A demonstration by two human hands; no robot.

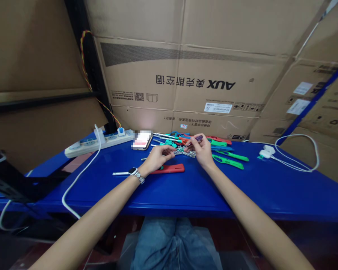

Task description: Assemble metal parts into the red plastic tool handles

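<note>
We pinch a slim purple-handled tool (195,139) in our right hand (201,150) — our left hand (157,157) curls, grasping small metal parts (181,151).

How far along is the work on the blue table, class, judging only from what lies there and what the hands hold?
Done: one red-handled tool lies apart near the left hand. In hand: the right hand pinches a small purple-tipped piece over a heap of small metal parts. Left: the green-handled tools and mixed tools behind lie untouched. Whether any is finished cannot be told.
</note>
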